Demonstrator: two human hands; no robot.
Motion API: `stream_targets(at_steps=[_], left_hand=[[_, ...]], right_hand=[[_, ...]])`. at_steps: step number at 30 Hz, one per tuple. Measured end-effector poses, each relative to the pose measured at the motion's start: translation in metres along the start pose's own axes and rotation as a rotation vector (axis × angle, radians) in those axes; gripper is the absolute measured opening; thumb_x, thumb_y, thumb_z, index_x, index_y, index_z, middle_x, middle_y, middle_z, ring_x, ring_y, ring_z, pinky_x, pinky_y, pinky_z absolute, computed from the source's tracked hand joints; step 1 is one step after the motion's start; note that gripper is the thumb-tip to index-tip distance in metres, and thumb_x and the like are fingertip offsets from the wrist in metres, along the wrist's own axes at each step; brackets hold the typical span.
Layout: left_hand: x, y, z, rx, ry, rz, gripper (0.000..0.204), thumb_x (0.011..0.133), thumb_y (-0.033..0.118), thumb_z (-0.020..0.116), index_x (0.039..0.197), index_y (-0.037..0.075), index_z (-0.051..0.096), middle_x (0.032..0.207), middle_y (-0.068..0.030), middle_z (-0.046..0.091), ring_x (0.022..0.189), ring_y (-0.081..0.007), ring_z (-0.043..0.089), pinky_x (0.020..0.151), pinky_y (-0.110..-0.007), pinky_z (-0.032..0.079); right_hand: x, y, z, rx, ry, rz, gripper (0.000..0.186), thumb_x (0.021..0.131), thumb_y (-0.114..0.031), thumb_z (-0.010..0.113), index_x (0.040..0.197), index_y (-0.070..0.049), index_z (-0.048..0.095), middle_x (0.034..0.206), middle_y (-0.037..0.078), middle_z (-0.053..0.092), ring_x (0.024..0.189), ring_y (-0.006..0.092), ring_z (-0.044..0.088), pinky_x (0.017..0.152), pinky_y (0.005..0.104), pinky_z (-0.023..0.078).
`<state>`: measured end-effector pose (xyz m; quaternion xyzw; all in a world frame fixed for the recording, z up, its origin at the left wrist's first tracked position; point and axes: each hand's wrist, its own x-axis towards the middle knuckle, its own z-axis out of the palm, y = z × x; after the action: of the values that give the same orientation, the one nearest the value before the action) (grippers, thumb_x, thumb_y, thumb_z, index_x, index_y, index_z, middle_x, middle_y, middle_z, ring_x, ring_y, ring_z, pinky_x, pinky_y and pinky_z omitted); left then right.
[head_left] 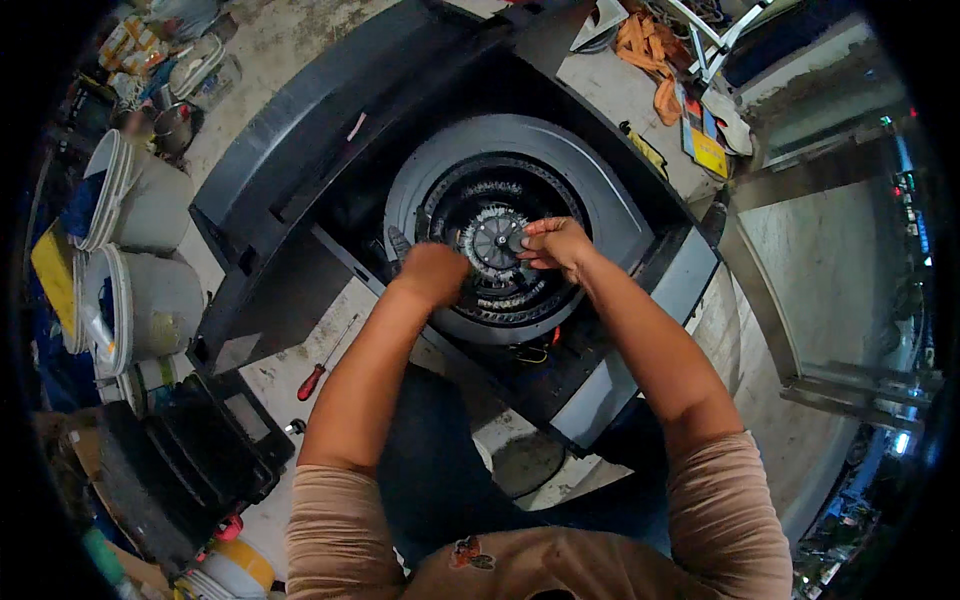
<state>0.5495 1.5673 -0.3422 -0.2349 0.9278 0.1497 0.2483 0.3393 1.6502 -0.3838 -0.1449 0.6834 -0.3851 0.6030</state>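
Note:
A blower with a grey round shroud (610,200) lies inside a dark open housing (300,130). Its dusty fan wheel surrounds a spoked hub (490,245) with pale fluff around the rim. My right hand (560,247) reaches over the hub's right side, thumb and fingers pinched on a small dark round piece (517,241). At the shroud's left inner edge, my left hand (436,273) is closed, back of the hand up; its fingertips are hidden. A dark grey blunt-ended piece (398,243) shows beside it, and whether my left hand grips this I cannot tell.
A screwdriver with a red handle (312,382) lies on the floor at left. White buckets (150,300) stand farther left, above a black tool case (200,460). Orange straps (645,50) and a yellow packet (708,150) lie at the far right. Coloured wires (535,353) show below the shroud.

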Motion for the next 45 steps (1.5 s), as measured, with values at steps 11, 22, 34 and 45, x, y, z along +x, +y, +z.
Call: stream_targets(at_steps=[11,22,34,45], left_hand=[[0.004,0.001,-0.003,-0.058,-0.019,-0.041,0.025,0.070,0.013,0.063,0.095,0.015,0.069,0.091,-0.0137,0.067,0.089,-0.0321,0.064,0.076,-0.043,0.051],[0.003,0.003,-0.005,-0.042,-0.048,-0.064,0.024,0.070,0.016,0.066,0.094,0.014,0.069,0.091,-0.0133,0.067,0.089,-0.0317,0.064,0.076,-0.043,0.051],[0.008,-0.001,0.007,-0.035,-0.033,-0.057,0.026,0.072,0.028,0.070,0.095,0.016,0.069,0.090,-0.0123,0.067,0.089,-0.0307,0.064,0.075,-0.042,0.051],[0.011,0.005,-0.003,-0.013,-0.079,-0.057,0.027,0.072,0.026,0.070,0.097,0.016,0.068,0.091,-0.0118,0.067,0.090,-0.0303,0.064,0.076,-0.041,0.051]], right_hand=[[0.032,0.012,-0.002,-0.025,-0.027,0.003,0.017,0.079,0.001,0.062,0.095,-0.002,0.057,0.085,0.010,0.066,0.074,0.0224,0.068,0.056,0.0285,0.053],[0.035,0.007,0.011,-0.087,0.014,0.004,0.020,0.077,0.003,0.063,0.096,-0.001,0.058,0.085,0.010,0.065,0.071,0.0209,0.068,0.052,0.0273,0.052],[0.052,0.005,0.007,-0.274,-0.066,-0.077,0.013,0.075,0.006,0.062,0.087,0.001,0.061,0.075,0.010,0.065,0.062,0.0169,0.065,0.048,0.0258,0.049],[0.090,0.011,-0.012,-0.715,-0.273,-0.609,0.024,0.076,0.005,0.061,0.097,-0.004,0.067,0.080,0.009,0.067,0.056,0.0170,0.063,0.050,0.0292,0.050]])
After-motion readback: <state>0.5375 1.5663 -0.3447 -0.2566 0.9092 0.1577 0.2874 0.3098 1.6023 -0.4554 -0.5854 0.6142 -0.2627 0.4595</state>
